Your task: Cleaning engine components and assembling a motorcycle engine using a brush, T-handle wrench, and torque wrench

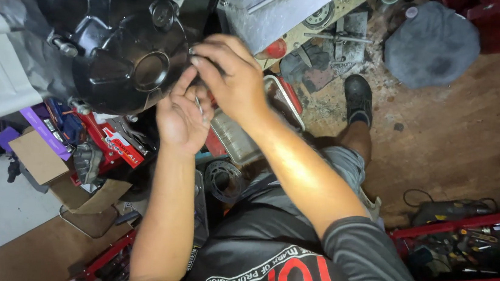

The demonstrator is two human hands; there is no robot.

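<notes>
Up close, two hands work at the rim of a glossy black metal engine cover [118, 48].
Left hand [182, 115] pinches a thin silver pin [199, 106]; right hand [231, 77] curls its fingertips at the cover's edge; steady support seems wise.

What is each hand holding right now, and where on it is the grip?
The left hand pinches a thin metal pin near its middle. The right hand touches the black engine cover; its grip cannot be told.

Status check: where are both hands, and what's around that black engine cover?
Left hand holds small metal piece below black engine cover. Right hand fingertips at cover's edge. Red toolbox at right, cardboard box left.
</notes>
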